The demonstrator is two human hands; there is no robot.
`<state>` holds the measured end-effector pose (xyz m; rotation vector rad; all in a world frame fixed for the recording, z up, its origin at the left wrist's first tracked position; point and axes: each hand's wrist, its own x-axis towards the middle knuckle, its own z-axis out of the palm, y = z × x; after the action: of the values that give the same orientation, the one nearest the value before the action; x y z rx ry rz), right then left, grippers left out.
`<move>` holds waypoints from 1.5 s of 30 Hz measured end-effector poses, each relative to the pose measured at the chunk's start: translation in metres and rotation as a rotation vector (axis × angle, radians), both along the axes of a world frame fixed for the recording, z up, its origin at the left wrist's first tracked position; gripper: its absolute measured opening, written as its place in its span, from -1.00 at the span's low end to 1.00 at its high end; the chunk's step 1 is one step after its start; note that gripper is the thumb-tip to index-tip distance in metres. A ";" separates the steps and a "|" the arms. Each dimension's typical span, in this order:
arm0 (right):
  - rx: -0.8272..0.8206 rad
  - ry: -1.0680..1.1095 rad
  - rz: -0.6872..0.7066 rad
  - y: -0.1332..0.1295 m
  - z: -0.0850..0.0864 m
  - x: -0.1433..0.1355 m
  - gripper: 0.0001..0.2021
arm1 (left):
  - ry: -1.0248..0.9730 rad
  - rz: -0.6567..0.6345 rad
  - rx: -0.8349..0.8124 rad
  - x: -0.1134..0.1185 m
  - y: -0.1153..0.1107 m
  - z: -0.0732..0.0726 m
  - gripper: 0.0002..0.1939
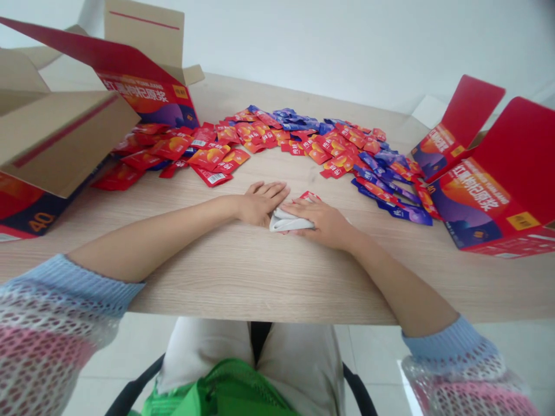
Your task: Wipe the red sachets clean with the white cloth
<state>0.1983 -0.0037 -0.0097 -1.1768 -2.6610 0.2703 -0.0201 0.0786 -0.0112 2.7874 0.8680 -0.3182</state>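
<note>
A folded white cloth (287, 222) is under my right hand (328, 224), whose fingers lie over it and hold it down near the middle of the table. Beneath it lies a red sachet (309, 195), mostly hidden, with its top edge showing beyond my fingers. Just to the left, my left hand (261, 203) rests flat on the tabletop, fingers stretched out. Its fingertips come close to the cloth; whether the thumb touches the sachet I cannot tell.
Red sachets (212, 156) and blue sachets (297, 119) lie heaped in an arc behind my hands. Open cartons stand at both sides: a red one (173, 101) and a brown-flapped one (56, 138) on the left, two red ones (477, 202) on the right. A wall rises behind the table (260, 283).
</note>
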 end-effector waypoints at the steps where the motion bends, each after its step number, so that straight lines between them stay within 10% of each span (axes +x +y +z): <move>1: -0.008 -0.004 0.007 0.002 0.000 0.004 -0.47 | -0.004 0.004 -0.007 0.001 0.000 0.001 0.11; 18: 0.139 -0.085 -0.582 0.011 0.006 0.056 -0.48 | -0.083 -0.003 -0.005 -0.003 -0.001 -0.002 0.18; 24: 0.285 0.034 -0.401 -0.017 0.023 0.021 -0.33 | -0.095 0.005 0.001 -0.005 -0.003 -0.001 0.15; 32: 0.065 -0.193 -0.145 -0.024 -0.001 -0.017 -0.47 | -0.070 0.026 0.001 -0.003 -0.007 0.003 0.11; 45: 0.057 -0.228 -0.452 0.007 0.000 0.028 -0.45 | -0.073 0.022 -0.019 -0.003 0.002 -0.002 0.03</move>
<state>0.2267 0.0031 -0.0099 -1.8341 -2.4625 -0.0187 -0.0227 0.0805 -0.0134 2.7515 0.8734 -0.2182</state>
